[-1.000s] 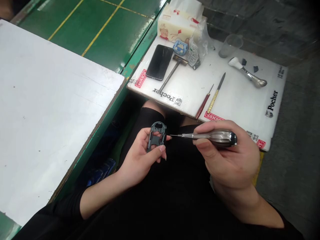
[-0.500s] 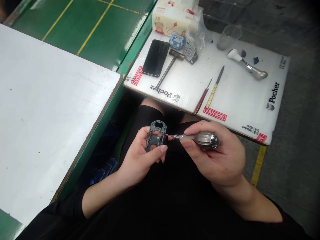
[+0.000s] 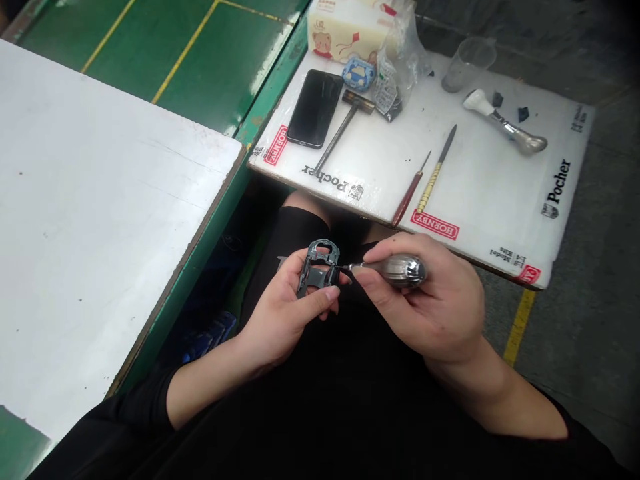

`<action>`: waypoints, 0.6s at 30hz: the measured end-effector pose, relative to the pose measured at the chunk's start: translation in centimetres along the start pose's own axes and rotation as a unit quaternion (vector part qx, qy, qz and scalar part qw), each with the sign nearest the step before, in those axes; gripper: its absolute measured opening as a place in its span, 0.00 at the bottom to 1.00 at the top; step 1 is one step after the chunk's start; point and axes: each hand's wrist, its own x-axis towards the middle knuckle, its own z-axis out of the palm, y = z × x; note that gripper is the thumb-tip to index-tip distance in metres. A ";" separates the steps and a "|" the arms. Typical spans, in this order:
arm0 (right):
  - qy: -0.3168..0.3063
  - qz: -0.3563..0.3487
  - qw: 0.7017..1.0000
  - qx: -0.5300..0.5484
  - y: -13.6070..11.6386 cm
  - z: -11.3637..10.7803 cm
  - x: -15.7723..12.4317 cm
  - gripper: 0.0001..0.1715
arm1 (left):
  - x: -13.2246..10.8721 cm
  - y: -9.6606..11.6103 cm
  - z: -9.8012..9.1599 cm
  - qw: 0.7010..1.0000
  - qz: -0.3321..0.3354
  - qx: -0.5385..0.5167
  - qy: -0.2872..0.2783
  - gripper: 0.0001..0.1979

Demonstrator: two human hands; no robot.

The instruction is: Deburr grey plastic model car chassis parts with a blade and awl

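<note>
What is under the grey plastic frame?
The grey plastic frame sits in the left hand, with dark clothing lower down. The part of the hand directly beneath the frame is covered, so whether anything else lies there cannot be seen.

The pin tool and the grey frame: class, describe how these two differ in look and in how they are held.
The pin tool is shiny metal, tapering to a needle tip; the grey frame is dull, flat and cut with openings. The tool sits penlike in the right hand; the frame lies in the left hand under the thumb. Both are held over the lap.
</note>
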 end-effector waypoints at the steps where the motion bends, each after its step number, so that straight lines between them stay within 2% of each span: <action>1: -0.013 -0.010 1.000 -0.009 0.0 0.0 0.2 0.06 | 0.1 -0.1 0.0 1.000 -0.001 0.002 0.001 0.24; 4: -0.064 -0.029 0.997 -0.031 0.1 0.0 1.1 0.05 | 0.6 -0.4 0.0 1.000 -0.008 0.002 0.002 0.19; 10: -0.137 -0.026 0.989 -0.042 1.3 0.1 3.1 0.08 | 1.2 -0.8 -0.2 0.996 -0.077 -0.027 -0.026 0.19; 13: -0.173 -0.021 0.984 -0.044 1.8 0.0 3.9 0.07 | 1.3 -0.7 -0.3 0.994 -0.104 -0.037 -0.022 0.21; 18: -0.192 -0.008 0.981 -0.040 1.9 0.0 4.3 0.08 | 1.3 -0.8 -0.4 0.993 -0.099 -0.053 -0.019 0.21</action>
